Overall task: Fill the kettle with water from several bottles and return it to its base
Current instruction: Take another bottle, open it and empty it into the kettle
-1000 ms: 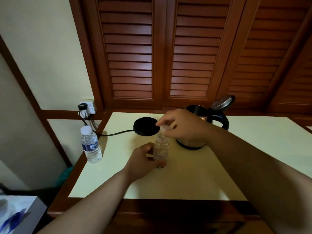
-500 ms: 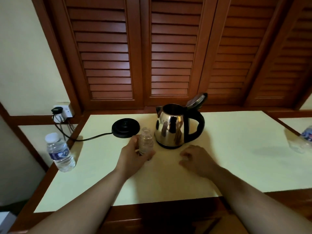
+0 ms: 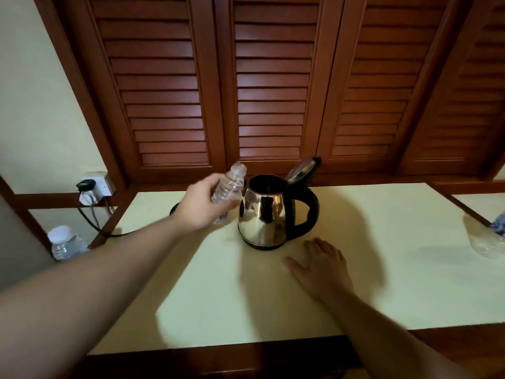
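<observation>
Tilting an uncapped bottle (image 3: 229, 187), the left hand (image 3: 200, 206) is clenched around its body; the open kettle (image 3: 266, 212) stands on the desk (image 3: 382, 269) just right of that grip, neck angled toward its mouth. Right hand (image 3: 325, 266) lies flat, released.

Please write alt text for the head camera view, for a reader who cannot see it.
A person's left hand holds an uncapped water bottle tilted toward an open steel kettle on a pale table. The right hand rests flat beside the kettle.

No text can be read; the bottle label (image 3: 498, 227) is blurred.
</observation>
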Motion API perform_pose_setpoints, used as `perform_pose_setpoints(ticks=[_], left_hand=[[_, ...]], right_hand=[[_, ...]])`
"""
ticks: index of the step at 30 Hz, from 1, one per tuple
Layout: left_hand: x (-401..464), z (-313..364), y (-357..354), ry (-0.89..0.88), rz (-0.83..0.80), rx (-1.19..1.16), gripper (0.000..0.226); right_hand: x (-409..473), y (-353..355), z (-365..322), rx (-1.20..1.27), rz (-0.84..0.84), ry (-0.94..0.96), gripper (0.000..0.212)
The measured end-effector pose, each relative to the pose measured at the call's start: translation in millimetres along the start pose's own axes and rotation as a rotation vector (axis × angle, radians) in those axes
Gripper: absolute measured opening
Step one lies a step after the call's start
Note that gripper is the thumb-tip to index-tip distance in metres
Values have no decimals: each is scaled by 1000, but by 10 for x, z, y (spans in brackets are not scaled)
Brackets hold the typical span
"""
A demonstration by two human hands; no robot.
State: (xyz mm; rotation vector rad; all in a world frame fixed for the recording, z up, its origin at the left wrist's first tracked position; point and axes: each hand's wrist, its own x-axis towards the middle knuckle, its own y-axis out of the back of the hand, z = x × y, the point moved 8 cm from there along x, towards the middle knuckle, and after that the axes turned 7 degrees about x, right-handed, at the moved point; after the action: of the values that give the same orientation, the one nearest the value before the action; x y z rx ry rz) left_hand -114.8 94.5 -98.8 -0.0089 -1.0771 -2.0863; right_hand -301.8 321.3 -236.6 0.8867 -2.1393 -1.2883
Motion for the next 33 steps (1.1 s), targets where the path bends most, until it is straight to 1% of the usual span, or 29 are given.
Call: perform_pose_setpoints(ticks=[2,4,8,12,22,26,33], left_hand=[[215,160,124,-42,-47,165,47],[393,287,183,-71,-133,295,47],[631,412,216,-206,-257,636,54],[734,458,246,-256,-331,810,60],[809,674,351,-375,-364,1074,67],[812,740,348,-387,-389,1092,66],[837,825,316,-430,-388,1138,66]], right_hand=[[-2,4,-6,6,2,5,83],[-4,16,-2,12,5,11,83],[-6,25,13,20,6,16,81],[-17,48,7,25,16,0,82],[-27,70,-14,25,31,-11,79],[-25,57,1,29,28,-14,81],[-10,41,16,37,31,-14,81]])
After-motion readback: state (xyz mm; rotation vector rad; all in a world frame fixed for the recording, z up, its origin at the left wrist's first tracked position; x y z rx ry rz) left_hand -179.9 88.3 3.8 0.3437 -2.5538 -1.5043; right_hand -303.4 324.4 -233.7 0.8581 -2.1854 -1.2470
